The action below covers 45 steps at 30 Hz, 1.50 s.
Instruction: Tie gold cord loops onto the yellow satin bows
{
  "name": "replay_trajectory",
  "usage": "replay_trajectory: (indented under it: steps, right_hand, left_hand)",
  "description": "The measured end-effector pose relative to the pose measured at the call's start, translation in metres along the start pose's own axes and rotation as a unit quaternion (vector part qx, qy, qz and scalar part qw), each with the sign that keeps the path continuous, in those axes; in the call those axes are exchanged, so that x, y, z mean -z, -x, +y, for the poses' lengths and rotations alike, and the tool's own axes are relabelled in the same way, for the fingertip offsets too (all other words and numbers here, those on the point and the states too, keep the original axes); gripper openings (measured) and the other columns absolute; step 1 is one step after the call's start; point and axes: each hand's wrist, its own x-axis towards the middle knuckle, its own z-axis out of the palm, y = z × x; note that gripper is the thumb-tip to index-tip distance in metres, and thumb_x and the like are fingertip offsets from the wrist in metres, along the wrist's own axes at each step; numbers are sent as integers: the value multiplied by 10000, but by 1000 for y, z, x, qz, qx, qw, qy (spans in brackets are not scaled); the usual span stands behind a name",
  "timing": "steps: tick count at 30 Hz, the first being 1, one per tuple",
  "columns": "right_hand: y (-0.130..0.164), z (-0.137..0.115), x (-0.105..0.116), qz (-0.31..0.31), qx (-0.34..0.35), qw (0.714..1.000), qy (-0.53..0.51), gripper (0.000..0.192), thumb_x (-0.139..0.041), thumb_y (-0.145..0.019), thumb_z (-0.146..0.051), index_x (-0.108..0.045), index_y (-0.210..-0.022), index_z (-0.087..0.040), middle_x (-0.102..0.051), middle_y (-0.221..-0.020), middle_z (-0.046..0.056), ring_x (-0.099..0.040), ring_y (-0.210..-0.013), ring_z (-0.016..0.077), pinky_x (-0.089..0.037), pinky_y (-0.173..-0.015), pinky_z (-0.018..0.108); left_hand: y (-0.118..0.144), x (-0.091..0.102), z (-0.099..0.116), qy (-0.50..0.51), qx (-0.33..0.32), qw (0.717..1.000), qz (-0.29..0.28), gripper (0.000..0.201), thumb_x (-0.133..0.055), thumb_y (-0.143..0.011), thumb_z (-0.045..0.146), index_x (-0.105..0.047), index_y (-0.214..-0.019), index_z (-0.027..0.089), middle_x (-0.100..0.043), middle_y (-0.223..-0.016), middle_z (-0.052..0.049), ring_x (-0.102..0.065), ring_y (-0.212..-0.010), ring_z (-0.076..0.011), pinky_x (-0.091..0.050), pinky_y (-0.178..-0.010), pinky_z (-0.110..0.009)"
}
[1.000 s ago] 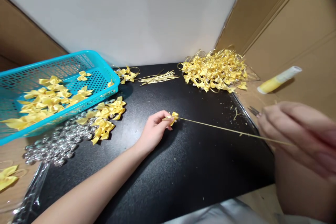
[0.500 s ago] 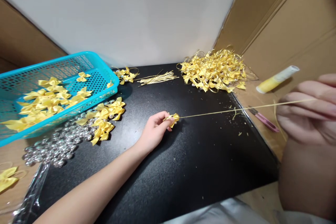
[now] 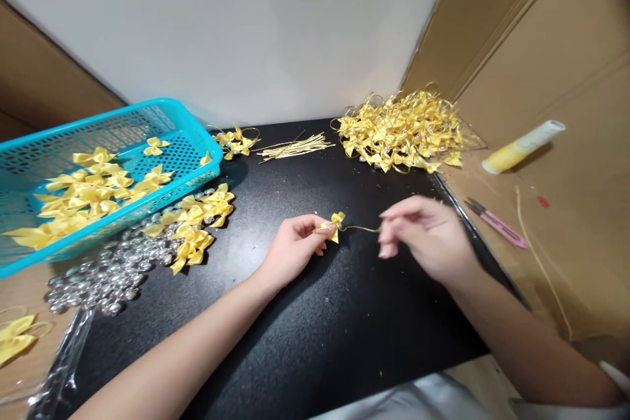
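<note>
My left hand (image 3: pixel 298 246) is closed in a pinch over the middle of the black table. Between thumb and forefinger it holds a small yellow ribbon bow (image 3: pixel 336 226), whose far loops stick out past the fingertips. From the bow a thin yellow cord (image 3: pixel 361 228) runs right in a slack curve to the fingertips of my right hand (image 3: pixel 426 236). The right fingers are curled together around the cord's end, slightly blurred by motion. The cord's exact end is hidden there.
At left a turquoise basket (image 3: pixel 189 175) holds yellow bows, with silver beads (image 3: pixel 105 275) and more bows beside it. Cut cords (image 3: pixel 298 147) and a heap of finished bows (image 3: pixel 401 131) lie at the back. Pink-handled snips (image 3: pixel 502 226) and a tube (image 3: pixel 524 146) are at right.
My right hand has come from the far right in towards the bow. The cord, stretched tight before, is now short and slack between the hands. My left hand has barely moved.
</note>
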Motion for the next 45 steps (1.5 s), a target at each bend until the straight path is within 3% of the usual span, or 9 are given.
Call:
replay_trajectory:
  steps: [3, 9, 11, 14, 17, 21, 28, 38, 45]
  right_hand:
    - [6, 23, -21, -38, -31, 994, 99, 152, -662, -863, -328, -713, -893, -188, -659, -638, -6, -611, -480, 104, -499, -459, 227]
    - [5, 37, -22, -48, 78, 959, 268, 229, -465, -952, -180, -693, -962, -207, -683, -797, 21, -666, -779, 144, -526, -715, 265]
    - [5, 39, -21, -64, 92, 949, 294, 235, -449, -956, -164, -669, -1025, -211, -693, -834, 22, -666, -787, 140, -520, -732, 264]
    - [7, 43, -21, -84, 85, 946, 300, 227, -475, -949, -163, -616, -1117, -222, -704, -793, -1, -670, -716, 127, -516, -697, 251]
    - [8, 47, -22, -74, 73, 950, 296, 126, -534, -930, -179, -615, -1015, -226, -733, -796, -3, -700, -730, 133, -520, -696, 247]
    - [7, 49, -21, -28, 63, 946, 316, 90, -566, -903, -177, -610, -830, -207, -715, -724, -4, -665, -633, 121, -505, -636, 232]
    - [6, 50, -21, 3, 34, 940, 338, 112, -559, -888, -207, -593, -782, -198, -615, -594, -23, -556, -519, 105, -450, -542, 220]
    - [4, 53, -22, 1, 29, 940, 340, 108, -565, -885, -196, -592, -780, -192, -594, -591, -28, -526, -512, 95, -424, -540, 214]
    - [5, 52, -22, 5, 26, 945, 327, 111, -567, -880, -202, -591, -772, -192, -592, -591, -29, -533, -515, 96, -429, -533, 211]
  left_hand:
    - [0, -1, -1, 12, 0, 1000, 7, 226, -720, -743, 376, -691, -681, 160, -593, -580, 16, -464, -520, -96, -396, -530, -219]
    - [2, -1, -1, 12, -12, 1000, 4, 158, -723, -735, 289, -784, -831, 180, -720, -788, -34, -503, -581, -104, -390, -557, -229]
    - [2, -2, -1, 3, -25, 1000, 4, 140, -717, -746, 274, -787, -826, 183, -727, -868, -47, -534, -630, -113, -390, -564, -230]
    - [2, -3, -3, 23, -14, 1000, 2, 155, -712, -773, 273, -762, -886, 180, -709, -820, -34, -560, -650, -119, -400, -573, -228]
    - [3, -5, -6, 63, -16, 998, 8, 240, -733, -771, 267, -688, -995, 191, -669, -731, 9, -567, -628, -113, -417, -591, -225]
    - [4, -5, -9, 71, -47, 996, 10, 216, -738, -778, 254, -618, -950, 202, -651, -744, 28, -583, -662, -110, -434, -633, -223]
    - [6, -6, -11, 34, -63, 997, 4, 129, -715, -797, 258, -654, -882, 183, -668, -828, -1, -592, -764, -126, -447, -727, -240]
    - [7, -5, -10, -27, -32, 999, 14, 171, -724, -766, 293, -662, -871, 173, -596, -717, 13, -480, -636, -112, -350, -604, -243]
    - [7, -7, -7, -32, -45, 998, 19, 171, -724, -748, 295, -651, -843, 173, -458, -597, 57, -366, -548, -95, -299, -555, -238]
